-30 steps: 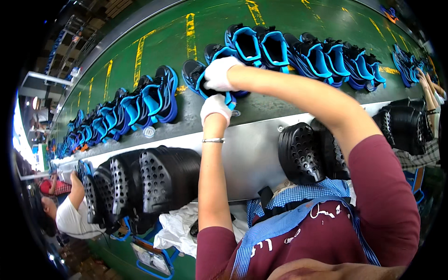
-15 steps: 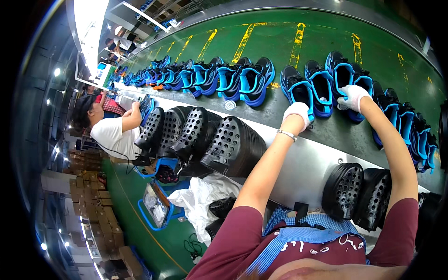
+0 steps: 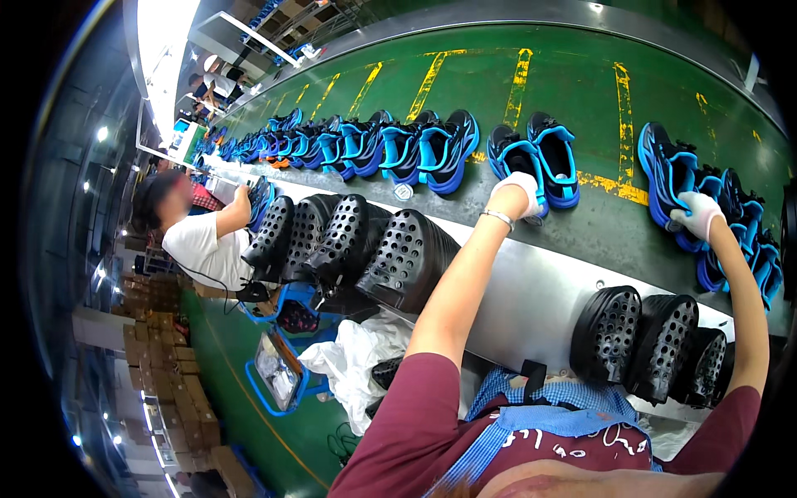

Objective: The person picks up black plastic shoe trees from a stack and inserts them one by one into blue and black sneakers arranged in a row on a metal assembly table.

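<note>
My left hand (image 3: 518, 194), in a white glove, grips the heel of a black sneaker (image 3: 508, 153) with bright blue lining. Its fingertips are partly hidden at the shoe's opening. Close to its right stands a matching sneaker (image 3: 558, 163). Farther right, my gloved right hand (image 3: 699, 216) is closed around the heel area of another black and blue sneaker (image 3: 662, 169), at the near end of a tight row of sneakers (image 3: 734, 220). Both hands rest low over the dark green worktop (image 3: 598, 217), and every shoe there has its toe pointing away from me.
A long row of similar sneakers (image 3: 365, 148) runs away to the left. Black perforated clog-like shapes (image 3: 408, 257) line the metal ledge (image 3: 515, 290), with several more (image 3: 610, 336) near my right arm. A co-worker (image 3: 203, 228) sits at the left. White plastic sheeting (image 3: 361, 361) hangs below.
My right hand has moved right, and the sneakers by it now stand against the right-hand row, leaving a gap. My left hand has shifted slightly left with its sneaker pair.
</note>
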A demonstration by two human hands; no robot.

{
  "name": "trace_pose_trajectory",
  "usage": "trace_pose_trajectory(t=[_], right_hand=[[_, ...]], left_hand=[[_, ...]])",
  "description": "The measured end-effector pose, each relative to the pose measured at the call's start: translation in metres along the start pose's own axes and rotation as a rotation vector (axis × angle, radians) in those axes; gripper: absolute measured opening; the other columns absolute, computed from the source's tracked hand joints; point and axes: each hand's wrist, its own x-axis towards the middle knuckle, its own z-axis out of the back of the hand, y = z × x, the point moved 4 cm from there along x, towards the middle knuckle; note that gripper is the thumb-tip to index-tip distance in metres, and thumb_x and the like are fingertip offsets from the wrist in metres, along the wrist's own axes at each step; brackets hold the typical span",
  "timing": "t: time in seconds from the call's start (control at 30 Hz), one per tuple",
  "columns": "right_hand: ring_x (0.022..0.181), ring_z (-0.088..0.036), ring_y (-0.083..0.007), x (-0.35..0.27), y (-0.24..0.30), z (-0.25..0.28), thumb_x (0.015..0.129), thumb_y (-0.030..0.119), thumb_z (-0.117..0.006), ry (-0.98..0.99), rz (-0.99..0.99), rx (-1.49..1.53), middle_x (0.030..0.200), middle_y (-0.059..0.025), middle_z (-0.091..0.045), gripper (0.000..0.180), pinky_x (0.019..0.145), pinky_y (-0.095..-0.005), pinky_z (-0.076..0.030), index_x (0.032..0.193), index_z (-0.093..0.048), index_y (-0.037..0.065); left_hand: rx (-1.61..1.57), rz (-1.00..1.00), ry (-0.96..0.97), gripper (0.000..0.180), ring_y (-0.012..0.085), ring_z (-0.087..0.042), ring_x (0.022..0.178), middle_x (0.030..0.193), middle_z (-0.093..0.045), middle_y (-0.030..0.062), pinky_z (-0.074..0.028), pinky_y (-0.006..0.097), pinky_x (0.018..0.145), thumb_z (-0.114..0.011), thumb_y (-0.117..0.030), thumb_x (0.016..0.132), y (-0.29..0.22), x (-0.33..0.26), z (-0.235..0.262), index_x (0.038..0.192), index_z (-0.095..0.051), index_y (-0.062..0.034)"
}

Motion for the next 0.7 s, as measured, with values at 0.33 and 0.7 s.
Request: trace_pose_trajectory(t=[0.33,0.7], right_hand=[[0.112,-0.055,-0.0351,-0.059,0.001,0.027,0.074,0.014,-0.064,-0.171,0.169,0.005,0.125,-0.015,-0.055,0.047,0.094,-0.0393,-0.046,0.119,-0.055,0.005],[0.101,-0.059,-0.0328,-0.262,0.008,0.082,0.081,0.001,-0.06,-0.506,-0.091,0.017,0.106,-0.0164,-0.062,0.031,0.087,-0.0366,-0.047,0.112,-0.061,0.002]], left_hand=[[0.149,0.068,-0.548,0.032,0.0347,-0.054,0.112,0.12,-0.056,0.0135,-0.05,0.039,0.091,-0.057,-0.011,0.083,-0.005,-0.052,0.064,0.115,-0.059,-0.0106],[-0.136,-0.139,-0.448,0.035,0.0369,-0.062,0.097,0.099,-0.066,0.0198,-0.049,0.046,0.086,-0.056,-0.037,0.086,-0.036,-0.011,-0.01,0.092,-0.068,-0.0049]])
